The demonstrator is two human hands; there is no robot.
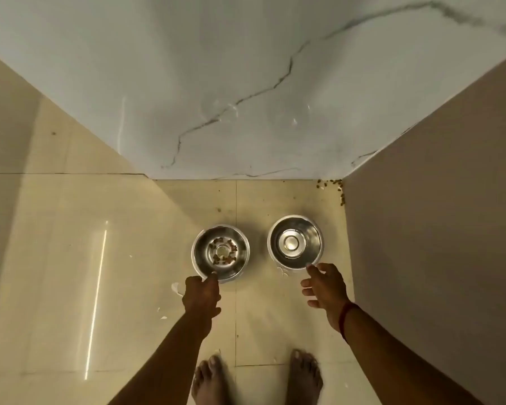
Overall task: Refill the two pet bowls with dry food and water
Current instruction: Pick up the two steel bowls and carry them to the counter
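Looking straight down at a glossy cream tiled floor [114,258], in the corner where a white marble-veined wall [216,83] is meeting a plain beige wall [435,229].

Sitting side by side on the floor, near the far edge by the marble wall, apart from each other: two round, shiny stainless-steel pet bowls. Left steel bowl [200,252] holding a small ring of brown dry kibble [222,252] scattered around its raised centre. Right steel bowl [275,244] lying close beside the beige wall, showing only a bright reflecting bottom; impossible to tell whether holding any water.

Reaching down with the left hand [201,296], fingers curled together, fingertips pressing on the near rim of the left steel bowl; impossible to tell whether truly pinching the rim. Reaching with the right hand [324,287], fingers spread apart, index fingertip touching the near rim of the right steel bowl, nothing clamped. Wearing a thin red thread [345,317] around the right wrist.

Standing barefoot at the near edge, left foot [211,381] and right foot [304,375] planted behind the arms.

Lying in the corner against the beige wall: loose brown kibble bits [333,185]. Lying on the floor near the left hand: a few small white flakes [176,287].
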